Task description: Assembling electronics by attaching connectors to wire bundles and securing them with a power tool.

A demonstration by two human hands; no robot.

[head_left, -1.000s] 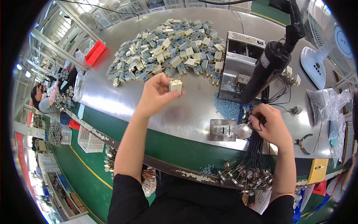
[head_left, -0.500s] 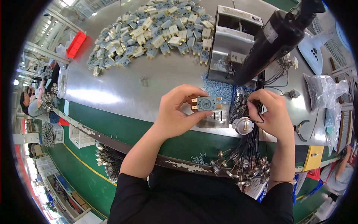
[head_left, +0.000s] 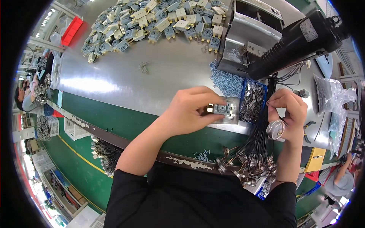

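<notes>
Between the thumb and fingers of my left hand (head_left: 192, 111) is a small grey rectangular switch block (head_left: 222, 109) with brass terminals and a round recess on top. It sits at a metal fixture plate (head_left: 232, 118); whether it rests fully in it I cannot tell. My right hand (head_left: 289, 108) pinches a thin black wire, its tip hidden by the fingers. A round silver disc (head_left: 275, 130) lies against the right wrist, apparently on that wire. Beside this hand runs a bundle of black wires (head_left: 260, 133) ending in several metal discs (head_left: 247, 167) at the table edge.
A blue tray (head_left: 243, 93) of small dark parts and a heap of bluish screws (head_left: 226, 80) lie beyond the fixture. Behind stands a metal machine with a black cylinder (head_left: 292, 45). A pile of switch blocks (head_left: 159, 22) lies far left, pliers (head_left: 308, 131) at right. Co-workers (head_left: 32, 102) appear sideways.
My left hand has brought the switch block down to the fixture plate. The right hand has shifted right, and the silver disc now lies against its wrist. The whole view has shifted slightly.
</notes>
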